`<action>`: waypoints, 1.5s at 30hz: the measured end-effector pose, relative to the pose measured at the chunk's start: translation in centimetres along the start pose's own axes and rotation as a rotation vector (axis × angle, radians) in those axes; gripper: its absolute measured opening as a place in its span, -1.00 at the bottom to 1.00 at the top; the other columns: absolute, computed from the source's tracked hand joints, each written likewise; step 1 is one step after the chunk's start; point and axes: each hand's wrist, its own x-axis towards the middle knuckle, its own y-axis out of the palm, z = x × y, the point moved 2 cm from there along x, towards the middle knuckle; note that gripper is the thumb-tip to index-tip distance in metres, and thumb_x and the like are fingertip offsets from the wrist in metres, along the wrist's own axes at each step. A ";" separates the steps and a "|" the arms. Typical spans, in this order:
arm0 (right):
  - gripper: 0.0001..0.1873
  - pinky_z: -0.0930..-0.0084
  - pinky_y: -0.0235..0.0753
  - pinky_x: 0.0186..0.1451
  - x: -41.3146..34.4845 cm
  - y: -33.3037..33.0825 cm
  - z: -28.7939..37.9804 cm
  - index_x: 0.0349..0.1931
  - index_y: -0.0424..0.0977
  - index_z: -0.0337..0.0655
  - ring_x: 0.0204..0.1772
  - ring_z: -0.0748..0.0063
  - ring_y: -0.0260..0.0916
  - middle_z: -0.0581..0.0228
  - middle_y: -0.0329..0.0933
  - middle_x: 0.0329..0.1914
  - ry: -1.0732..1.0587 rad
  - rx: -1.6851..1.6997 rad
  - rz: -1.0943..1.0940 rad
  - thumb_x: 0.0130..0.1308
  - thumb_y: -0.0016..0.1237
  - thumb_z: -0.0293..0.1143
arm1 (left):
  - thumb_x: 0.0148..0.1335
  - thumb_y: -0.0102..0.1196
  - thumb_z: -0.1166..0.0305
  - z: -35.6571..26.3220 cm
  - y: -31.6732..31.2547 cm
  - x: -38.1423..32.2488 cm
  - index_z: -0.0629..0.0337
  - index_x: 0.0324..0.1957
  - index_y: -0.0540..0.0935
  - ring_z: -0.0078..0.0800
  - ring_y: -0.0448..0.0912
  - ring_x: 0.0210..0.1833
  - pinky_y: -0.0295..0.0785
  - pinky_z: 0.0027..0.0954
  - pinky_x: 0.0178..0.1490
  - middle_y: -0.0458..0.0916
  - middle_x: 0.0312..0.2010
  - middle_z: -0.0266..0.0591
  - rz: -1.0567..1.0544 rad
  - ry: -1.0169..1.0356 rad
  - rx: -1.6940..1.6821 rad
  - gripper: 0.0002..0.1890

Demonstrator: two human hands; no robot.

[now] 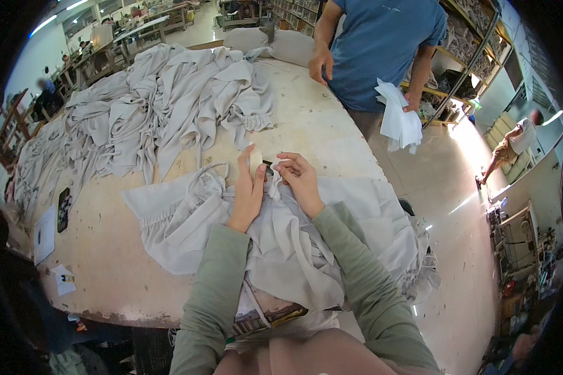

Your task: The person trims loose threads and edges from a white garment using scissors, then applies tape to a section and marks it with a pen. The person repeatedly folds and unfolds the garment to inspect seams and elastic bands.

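Note:
My left hand (247, 194) holds a cream-coloured roll (255, 160), which looks like masking tape, upright between thumb and fingers. With thumb and fingertips, my right hand (300, 180) pinches a gathered bit of a light grey garment (286, 234). The two hands are close together above the table, and a small dark object (268, 165) shows between them, too hidden to name. The garment spreads under both forearms and hangs over the table's near edge. To the left lies its part with an elastic-gathered band (166, 216) and a thin loop of cord.
A large heap of grey garments (169, 103) covers the far left of the worn wooden table (122, 281). A phone (64, 210) and papers (45, 236) lie at left. Across the right edge stands a person in a blue shirt (384, 51), holding white sheets (399, 117).

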 end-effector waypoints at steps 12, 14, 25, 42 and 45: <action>-0.79 0.44 0.46 -0.14 0.9 -3.2 0.4 -0.32 0.57 -0.24 -0.19 0.33 0.52 0.29 0.49 -0.35 -0.198 -0.751 -0.151 0.17 0.03 -0.28 | 0.40 -0.08 0.37 1.3 0.1 0.2 0.26 0.16 0.19 -0.37 0.58 -0.27 0.41 -0.42 -0.10 0.63 -0.35 -0.10 0.056 0.137 -0.016 -0.62; -0.75 0.38 0.47 -0.11 0.7 -2.8 0.6 -0.29 0.60 -0.19 -0.16 0.23 0.53 0.23 0.50 -0.30 -0.207 -0.963 -0.123 0.14 0.10 -0.21 | 0.39 -0.09 0.41 1.4 -0.1 0.5 0.27 0.16 0.19 -0.38 0.57 -0.25 0.40 -0.42 -0.06 0.62 -0.35 -0.09 -0.052 0.162 0.047 -0.64; -0.68 0.31 0.47 -0.16 0.3 -2.8 2.2 -0.31 0.55 -0.11 -0.20 0.15 0.51 0.29 0.51 -0.28 -0.175 -1.199 -0.043 0.05 0.18 -0.09 | 0.39 -0.13 0.48 1.7 -1.0 0.7 0.28 0.16 0.21 -0.44 0.51 -0.20 0.36 -0.45 -0.02 0.57 -0.32 -0.10 -0.240 0.110 -0.052 -0.65; -0.45 0.41 0.48 -0.07 3.5 -12.1 0.5 -0.03 0.51 -0.23 -0.18 0.19 0.58 -0.02 0.62 -0.30 -0.153 -0.908 -0.460 -0.03 0.26 -0.15 | 0.42 -0.13 0.34 1.8 -2.0 1.3 0.27 0.21 0.19 -0.31 0.54 -0.17 0.36 -0.36 0.04 0.53 -0.24 -0.05 -0.469 0.102 0.035 -0.60; -0.40 0.31 0.44 -0.01 4.0 -9.8 -0.4 0.03 0.47 -0.22 -0.08 0.09 0.55 -0.07 0.60 -0.20 -0.191 -1.051 -0.594 0.04 0.23 -0.04 | 0.43 -0.13 0.22 -0.8 -3.9 0.5 0.18 0.24 0.18 -0.47 0.48 -0.17 0.31 -0.43 0.02 0.50 -0.14 -0.14 -0.362 0.073 -0.001 -0.56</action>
